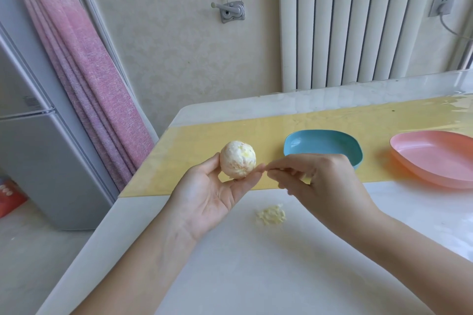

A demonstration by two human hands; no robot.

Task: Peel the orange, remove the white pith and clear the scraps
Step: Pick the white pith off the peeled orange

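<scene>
Desk point(256, 276) bears a pith pile point(271, 215) nearest; beyond it the left grip point(204, 194) holds the peeled orange point(238, 160), while the right grip point(320, 179) pinches a pith bit point(306, 176) just beside it.

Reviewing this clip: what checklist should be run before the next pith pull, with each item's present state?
1. Orange held by left hand: ok.
2. Rind off: ok on the visible side.
3. Pith removed: not ok, white covers most of it.
4. Right hand pinching a pith strand: cannot tell, blurred.
5. Scraps cleared off table: not ok, a pile lies there.
</scene>
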